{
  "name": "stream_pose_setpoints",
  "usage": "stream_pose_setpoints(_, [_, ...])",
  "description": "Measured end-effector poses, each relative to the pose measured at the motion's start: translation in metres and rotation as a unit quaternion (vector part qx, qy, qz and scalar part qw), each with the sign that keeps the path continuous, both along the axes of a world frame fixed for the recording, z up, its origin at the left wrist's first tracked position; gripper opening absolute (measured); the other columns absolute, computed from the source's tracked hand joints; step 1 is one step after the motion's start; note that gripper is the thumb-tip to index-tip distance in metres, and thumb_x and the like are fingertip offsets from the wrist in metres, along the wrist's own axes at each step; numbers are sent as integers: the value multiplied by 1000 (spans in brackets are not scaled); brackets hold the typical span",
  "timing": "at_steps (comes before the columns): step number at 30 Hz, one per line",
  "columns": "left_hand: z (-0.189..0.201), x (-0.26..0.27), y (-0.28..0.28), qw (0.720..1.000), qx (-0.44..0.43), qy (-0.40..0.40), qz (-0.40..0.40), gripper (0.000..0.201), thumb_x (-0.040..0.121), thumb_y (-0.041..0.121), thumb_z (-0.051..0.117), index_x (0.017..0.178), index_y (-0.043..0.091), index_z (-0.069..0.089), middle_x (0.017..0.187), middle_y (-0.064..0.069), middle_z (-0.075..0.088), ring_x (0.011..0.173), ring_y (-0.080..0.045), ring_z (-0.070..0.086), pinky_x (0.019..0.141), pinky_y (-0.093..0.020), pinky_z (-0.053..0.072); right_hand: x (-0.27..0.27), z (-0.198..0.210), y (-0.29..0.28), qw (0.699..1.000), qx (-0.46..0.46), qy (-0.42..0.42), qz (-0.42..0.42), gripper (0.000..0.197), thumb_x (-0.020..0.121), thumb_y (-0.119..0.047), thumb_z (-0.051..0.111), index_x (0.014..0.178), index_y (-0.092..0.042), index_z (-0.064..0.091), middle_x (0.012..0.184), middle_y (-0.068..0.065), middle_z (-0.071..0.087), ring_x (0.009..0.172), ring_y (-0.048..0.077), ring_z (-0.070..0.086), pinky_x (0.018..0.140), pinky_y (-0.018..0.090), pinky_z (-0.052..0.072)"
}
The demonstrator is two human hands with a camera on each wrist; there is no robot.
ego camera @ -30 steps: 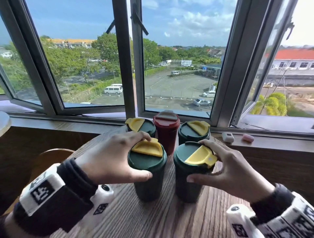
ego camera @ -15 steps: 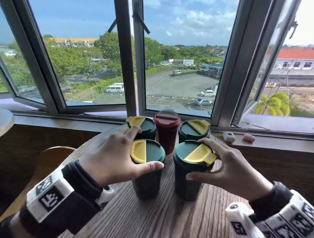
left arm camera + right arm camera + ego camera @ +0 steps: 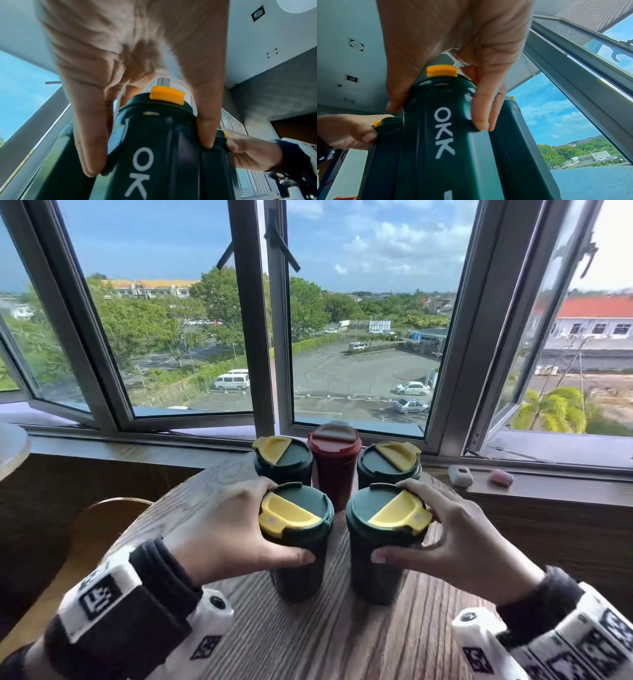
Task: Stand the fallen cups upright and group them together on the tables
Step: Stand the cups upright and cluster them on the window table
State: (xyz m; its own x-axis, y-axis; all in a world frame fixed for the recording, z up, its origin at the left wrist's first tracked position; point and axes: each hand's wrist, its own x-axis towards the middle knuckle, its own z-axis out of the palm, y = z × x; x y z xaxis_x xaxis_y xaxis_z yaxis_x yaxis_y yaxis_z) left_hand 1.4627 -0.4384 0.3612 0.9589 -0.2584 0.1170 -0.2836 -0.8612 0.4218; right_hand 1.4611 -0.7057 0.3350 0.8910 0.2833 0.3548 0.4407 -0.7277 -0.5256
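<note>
- The left hand (image 3: 219, 529) is clamped on the near left green cup (image 3: 296, 546), thumb across its front below the lid and fingers curled round its far side; in the left wrist view the fingers (image 3: 89, 135) run down the cup's side, their tips hidden behind the body.
- The right hand (image 3: 455, 539) grips the near right green cup (image 3: 385, 546) the same way, thumb at the front and fingers over the yellow flap at the lid's right edge.
- Both near cups stand upright near the middle of the round wooden table (image 3: 329, 645), side by side with a narrow gap between them; the table's near edge is cut off by the frame.
- White letters "OKK" show on the right cup's wall in the right wrist view; in the left wrist view the lettering is cut off below.
- Behind them, three more cups stand upright in a row at the table's far edge: a far left green cup (image 3: 283, 462), a red cup (image 3: 335, 467) and a far right green cup (image 3: 388, 463). Their bases are hidden by the near pair and the hands.
- On the window ledge (image 3: 548, 491) past the table lie a small white object (image 3: 460, 475) and a small pink object (image 3: 501, 477), too small to make out.
</note>
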Motion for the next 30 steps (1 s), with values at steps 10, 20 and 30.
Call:
stream_pose_setpoints(10, [-3,7,-3,1000,1,-7,21,108,44,60,82,136,24,38,124,9,50,106,-4,45,83,-13,34,-2,0,1,1000,4,-5,7,105,46,-78,66,133,-23,45,117,-18,52,107,-9,44,88,-5,28])
stream_pose_setpoints(20, [-11,5,-19,996,-12,-56,75,95,54,50,84,133,17,43,117,4,58,92,-2,43,67,-7,28,-3,1,1,1000,-7,-17,14,97,49,-66,73,131,-21,48,116,-14,56,108,-6,46,90,13,44])
stream_pose_setpoints(30, [-20,7,-23,989,-54,-92,102,87,48,50,86,120,16,51,106,6,61,87,-4,49,66,-7,34,-8,5,7,1000,-10,-14,-2,101,47,-75,69,129,-18,50,112,-18,55,105,-6,49,91,-1,32])
